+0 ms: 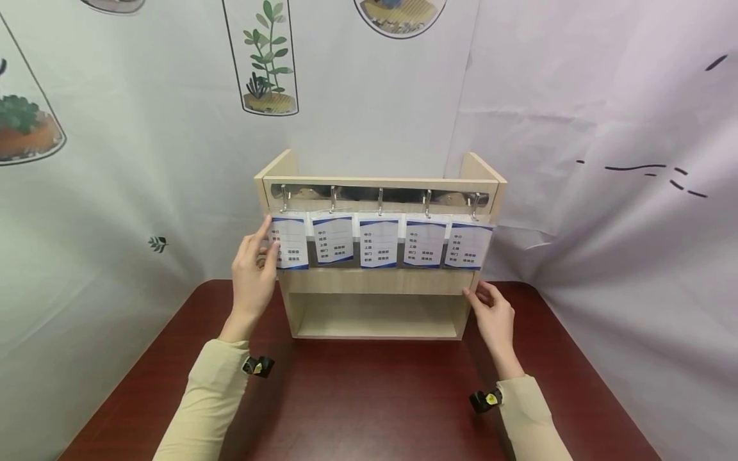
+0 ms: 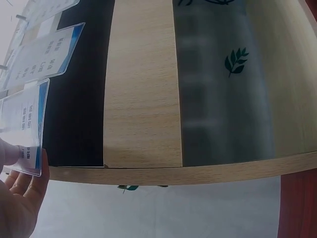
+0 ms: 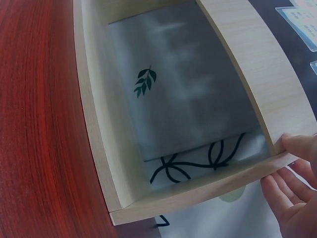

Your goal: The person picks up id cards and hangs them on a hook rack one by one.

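Observation:
A light wooden rack (image 1: pixel 380 282) stands on the table, with several clear-sleeved name badges (image 1: pixel 378 242) hanging in a row from its metal hooks (image 1: pixel 380 200). My left hand (image 1: pixel 254 262) is at the leftmost badge (image 1: pixel 293 240). In the left wrist view its thumb (image 2: pixel 7 152) lies over that badge's front, and a finger (image 2: pixel 42 171) shows behind its edge. Lower on the other side, my right hand (image 1: pixel 492 314) holds the rack's right side panel. Its thumb (image 3: pixel 299 146) presses the front board while the other fingers (image 3: pixel 280 193) lie along the panel's outer face.
Under the badges, the rack has an open lower compartment (image 1: pixel 375 314). The dark red table (image 1: pixel 375 397) extends in front of it and to both sides. A pale curtain (image 1: pixel 375 96) with printed plants hangs close behind.

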Tool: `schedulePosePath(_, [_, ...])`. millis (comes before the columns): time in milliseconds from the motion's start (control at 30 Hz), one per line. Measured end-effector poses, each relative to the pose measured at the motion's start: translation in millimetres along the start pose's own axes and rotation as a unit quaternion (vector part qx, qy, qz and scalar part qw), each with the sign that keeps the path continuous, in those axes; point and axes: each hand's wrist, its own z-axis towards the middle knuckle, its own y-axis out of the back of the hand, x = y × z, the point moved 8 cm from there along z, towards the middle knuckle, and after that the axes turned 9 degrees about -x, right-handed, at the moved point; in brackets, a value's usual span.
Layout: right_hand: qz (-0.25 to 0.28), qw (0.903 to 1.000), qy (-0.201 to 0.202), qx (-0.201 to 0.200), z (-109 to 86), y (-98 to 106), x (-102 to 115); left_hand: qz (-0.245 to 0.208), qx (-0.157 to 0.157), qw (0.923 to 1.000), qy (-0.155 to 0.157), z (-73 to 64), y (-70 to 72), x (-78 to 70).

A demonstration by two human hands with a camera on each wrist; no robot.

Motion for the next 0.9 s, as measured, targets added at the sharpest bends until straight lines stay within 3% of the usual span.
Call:
schedulePosePath(733, [0.004,1.0,0.005,0.0,-0.1,-2.0,1.5,-0.004,0.007,0.9998,0.017,-0.5,-0.8,4.8])
schedulePosePath(900, [-0.003,1.0,0.006,0.007,0.3,-2.4,1.2,-0.016,0.009,0.999,0.041,-1.7,-0.6,7.5])
